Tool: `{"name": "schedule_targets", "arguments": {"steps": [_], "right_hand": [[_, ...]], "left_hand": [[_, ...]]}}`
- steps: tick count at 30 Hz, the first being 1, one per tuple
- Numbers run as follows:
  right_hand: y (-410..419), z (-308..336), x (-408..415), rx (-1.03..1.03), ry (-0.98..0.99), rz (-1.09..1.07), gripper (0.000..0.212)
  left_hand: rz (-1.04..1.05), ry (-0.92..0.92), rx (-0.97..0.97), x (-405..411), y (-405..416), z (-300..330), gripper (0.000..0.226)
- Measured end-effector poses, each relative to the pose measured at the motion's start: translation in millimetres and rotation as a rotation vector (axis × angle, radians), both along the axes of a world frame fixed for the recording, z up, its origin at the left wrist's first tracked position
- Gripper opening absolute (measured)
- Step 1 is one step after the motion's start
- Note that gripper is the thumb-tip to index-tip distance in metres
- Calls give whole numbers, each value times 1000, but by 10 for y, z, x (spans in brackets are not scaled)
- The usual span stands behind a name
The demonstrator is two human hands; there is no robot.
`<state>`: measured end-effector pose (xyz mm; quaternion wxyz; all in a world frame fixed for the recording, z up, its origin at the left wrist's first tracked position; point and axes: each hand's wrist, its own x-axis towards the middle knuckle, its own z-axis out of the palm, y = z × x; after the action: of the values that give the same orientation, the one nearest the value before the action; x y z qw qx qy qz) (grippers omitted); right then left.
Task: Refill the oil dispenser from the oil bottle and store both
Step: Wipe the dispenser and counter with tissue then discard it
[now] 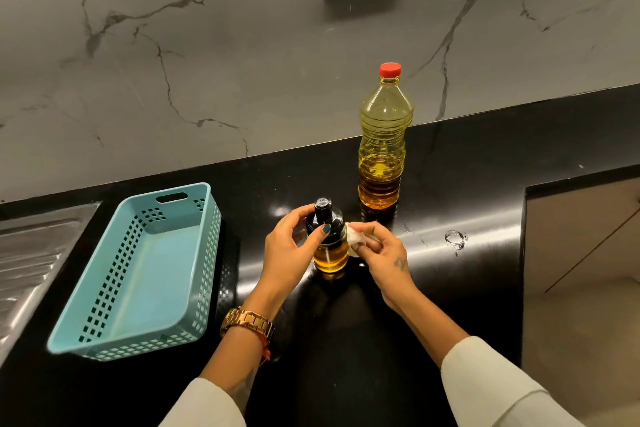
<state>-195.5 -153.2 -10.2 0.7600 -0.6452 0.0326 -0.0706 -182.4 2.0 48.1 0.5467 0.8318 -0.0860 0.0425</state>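
Observation:
A small glass oil dispenser (330, 255) with a black pump top stands upright on the black counter, amber oil in its lower part. My left hand (289, 253) grips its black top from the left. My right hand (382, 255) presses a small white tissue (355, 238) against the dispenser's right side. Behind them the tall plastic oil bottle (383, 139) stands upright with its red cap on, filled with yellow oil. Neither hand touches the bottle.
An empty light-blue perforated basket (138, 274) lies to the left on the counter (433, 184). A steel sink drainboard (31, 253) is at the far left. A small puddle of liquid (455, 239) sits to the right, near the counter's cut-out edge. A marble wall rises behind.

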Motion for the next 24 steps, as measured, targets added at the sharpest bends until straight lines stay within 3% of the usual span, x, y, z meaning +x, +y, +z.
{"name": "schedule_targets", "arguments": {"steps": [5, 14, 19, 24], "right_hand": [[4, 233, 267, -193, 6, -21, 26], [85, 167, -76, 140, -19, -60, 19], [36, 89, 94, -31, 109, -52, 10], [30, 339, 243, -57, 21, -8, 14]], "left_hand": [[-18, 29, -27, -23, -22, 15, 34], [-37, -59, 44, -70, -68, -32, 37], [-15, -77, 45, -58, -74, -66, 32], [11, -80, 48, -74, -89, -46, 36]]}}
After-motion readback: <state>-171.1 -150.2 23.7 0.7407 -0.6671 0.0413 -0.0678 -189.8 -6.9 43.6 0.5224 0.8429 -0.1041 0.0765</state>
